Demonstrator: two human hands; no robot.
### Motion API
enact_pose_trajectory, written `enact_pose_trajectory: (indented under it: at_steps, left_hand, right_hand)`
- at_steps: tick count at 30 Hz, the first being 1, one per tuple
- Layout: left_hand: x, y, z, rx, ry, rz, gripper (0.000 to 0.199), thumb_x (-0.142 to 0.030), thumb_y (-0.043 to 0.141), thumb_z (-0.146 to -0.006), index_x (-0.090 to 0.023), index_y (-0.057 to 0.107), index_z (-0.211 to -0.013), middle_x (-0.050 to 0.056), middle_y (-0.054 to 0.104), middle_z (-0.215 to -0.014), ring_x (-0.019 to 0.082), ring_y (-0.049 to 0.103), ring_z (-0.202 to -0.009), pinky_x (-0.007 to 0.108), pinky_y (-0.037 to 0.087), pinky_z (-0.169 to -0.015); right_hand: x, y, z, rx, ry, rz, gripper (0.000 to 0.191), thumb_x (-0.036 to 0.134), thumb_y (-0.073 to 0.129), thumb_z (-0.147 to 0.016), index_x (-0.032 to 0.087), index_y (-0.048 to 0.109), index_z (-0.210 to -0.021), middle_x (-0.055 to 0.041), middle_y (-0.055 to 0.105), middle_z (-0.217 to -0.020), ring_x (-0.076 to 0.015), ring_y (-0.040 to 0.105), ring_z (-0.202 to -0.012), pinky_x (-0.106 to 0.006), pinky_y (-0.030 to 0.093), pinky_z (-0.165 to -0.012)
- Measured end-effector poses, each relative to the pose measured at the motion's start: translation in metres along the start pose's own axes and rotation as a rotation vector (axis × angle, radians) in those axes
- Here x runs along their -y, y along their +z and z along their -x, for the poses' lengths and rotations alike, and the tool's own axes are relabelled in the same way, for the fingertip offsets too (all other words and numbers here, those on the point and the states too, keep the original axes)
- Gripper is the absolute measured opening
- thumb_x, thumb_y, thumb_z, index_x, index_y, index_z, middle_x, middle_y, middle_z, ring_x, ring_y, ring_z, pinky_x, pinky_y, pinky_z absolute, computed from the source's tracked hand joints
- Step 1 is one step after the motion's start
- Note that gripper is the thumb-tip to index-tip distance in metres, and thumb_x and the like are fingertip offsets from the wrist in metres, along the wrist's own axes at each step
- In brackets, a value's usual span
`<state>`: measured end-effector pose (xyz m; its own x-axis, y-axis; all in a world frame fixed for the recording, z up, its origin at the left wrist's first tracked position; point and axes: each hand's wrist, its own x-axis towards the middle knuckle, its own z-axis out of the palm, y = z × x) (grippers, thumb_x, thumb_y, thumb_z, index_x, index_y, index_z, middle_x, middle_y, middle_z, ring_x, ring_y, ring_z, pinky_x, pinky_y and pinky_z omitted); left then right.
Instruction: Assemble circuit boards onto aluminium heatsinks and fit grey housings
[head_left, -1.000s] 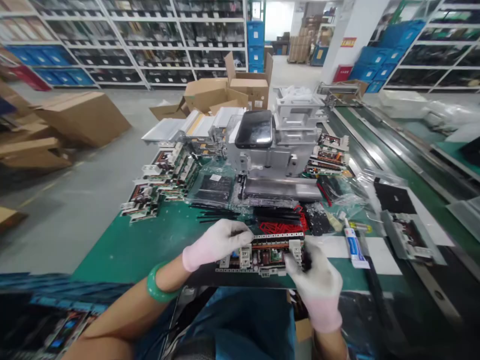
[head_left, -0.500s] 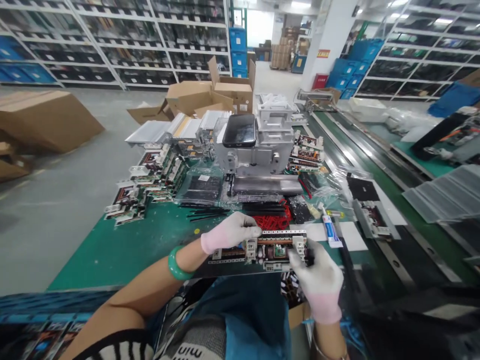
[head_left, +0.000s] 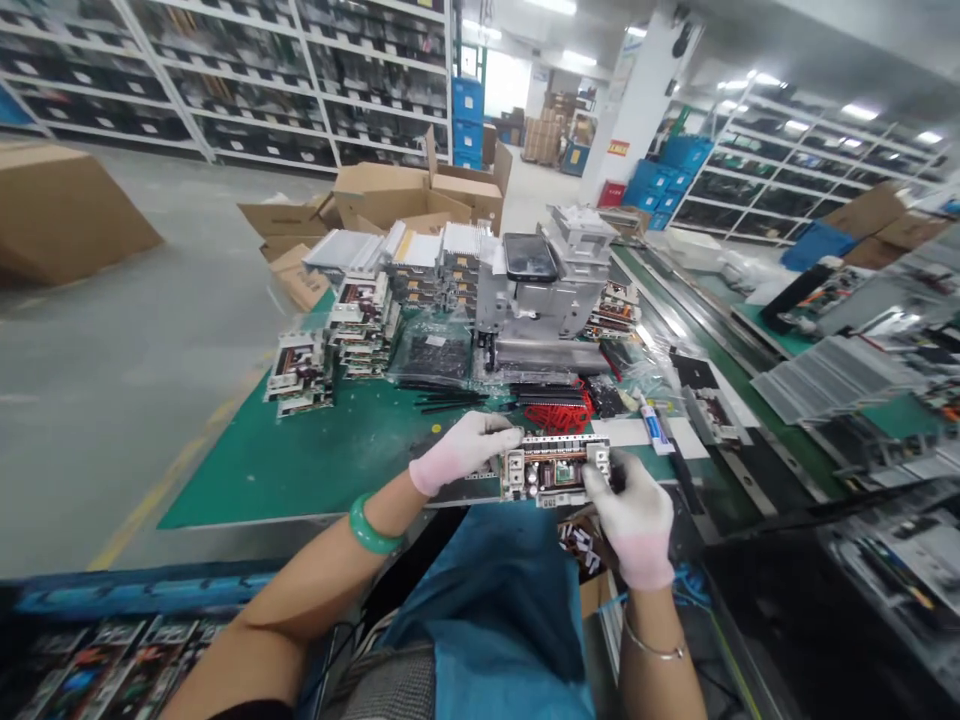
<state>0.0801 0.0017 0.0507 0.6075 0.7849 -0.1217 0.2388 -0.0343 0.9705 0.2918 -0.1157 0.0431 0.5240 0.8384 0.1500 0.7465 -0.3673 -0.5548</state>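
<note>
A circuit board module (head_left: pixel 555 475) with white end brackets and a row of terminals along its far edge lies level at the table's front edge. My left hand (head_left: pixel 466 450), in a white glove with a pink cuff, pinches its left end. My right hand (head_left: pixel 636 510), gloved alike, has thumb and fingers closed around the right end. Part of another board (head_left: pixel 481 470) shows under my left hand, mostly hidden by it. Beyond the module lie red wires (head_left: pixel 559 412), black strips (head_left: pixel 450 400) and a blue-and-white tube (head_left: pixel 655 430).
Stacked boards (head_left: pixel 364 325) and a smaller pile (head_left: pixel 301 372) stand on the green table (head_left: pixel 225 480) at left. A phone (head_left: pixel 530 257) rests on a metal housing (head_left: pixel 540 305) at centre back. Rails (head_left: pixel 739 440) run along the right. A box of boards (head_left: pixel 112 660) sits low at left.
The view has swung, shifting the surroundings. My right fingers have closed in on the module's right end. Less of the other board shows under my left hand.
</note>
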Motion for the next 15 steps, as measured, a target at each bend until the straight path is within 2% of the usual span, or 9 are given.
enact_pose_trajectory:
  at_steps: [7, 15]
  left_hand:
    - [0.022, -0.004, 0.027, -0.023, 0.071, 0.181, 0.07, -0.071, 0.053, -0.076, -0.009, 0.063, -0.105, 0.002, 0.058, -0.059, 0.012, 0.054, -0.049, 0.021, 0.041, -0.044]
    - [0.031, -0.015, 0.044, -0.034, 0.094, 0.249, 0.062, -0.065, 0.059, -0.077, -0.011, 0.065, -0.107, 0.003, 0.062, -0.066, 0.013, 0.058, -0.055, 0.022, 0.044, -0.047]
  right_hand:
    - [0.014, -0.002, 0.015, -0.074, 0.028, -0.006, 0.05, 0.058, 0.051, -0.078, 0.02, 0.069, -0.105, -0.0093, 0.074, -0.092, -0.0268, 0.068, -0.083, -0.032, 0.046, -0.069]
    - [0.024, 0.008, 0.018, -0.097, 0.01, 0.024, 0.052, 0.06, 0.05, -0.078, 0.019, 0.07, -0.103, -0.0102, 0.073, -0.087, -0.0273, 0.068, -0.082, -0.032, 0.046, -0.069]
